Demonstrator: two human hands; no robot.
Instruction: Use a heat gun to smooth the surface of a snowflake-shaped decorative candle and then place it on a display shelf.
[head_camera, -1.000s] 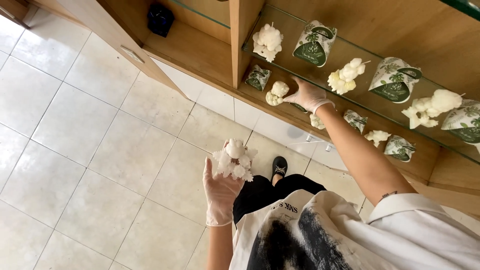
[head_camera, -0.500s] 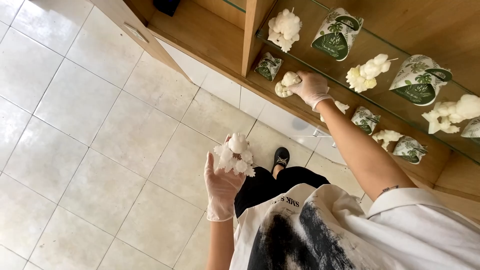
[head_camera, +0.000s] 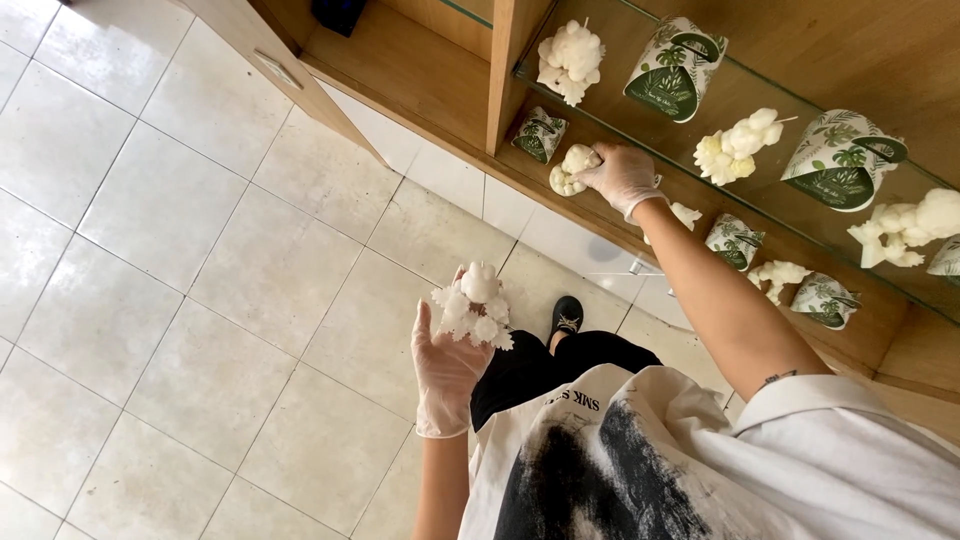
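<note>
Both hands wear thin clear gloves. My left hand (head_camera: 447, 366) is held palm up over the tiled floor and carries a white flower-shaped wax piece (head_camera: 472, 306). My right hand (head_camera: 622, 176) reaches out to the lower wooden shelf (head_camera: 420, 70) and grips a small cream flower piece (head_camera: 570, 170) beside a green leaf-patterned box (head_camera: 541, 133). On the glass shelf (head_camera: 600, 110) above stand more white flower pieces (head_camera: 572, 57) (head_camera: 738, 146) alternating with leaf-patterned boxes (head_camera: 674, 68) (head_camera: 842, 160).
Further flower pieces (head_camera: 778, 273) and patterned boxes (head_camera: 736, 240) line the lower shelf to the right. A wooden upright (head_camera: 508, 60) divides the unit. A dark object (head_camera: 338, 14) sits in the left compartment. Pale floor tiles (head_camera: 180, 260) spread to the left; my black shoe (head_camera: 566, 315) shows below.
The view has shifted, so shelves sit higher in frame. My right hand stays on the cream piece at the lower shelf. My left hand keeps the white flower piece, about level.
</note>
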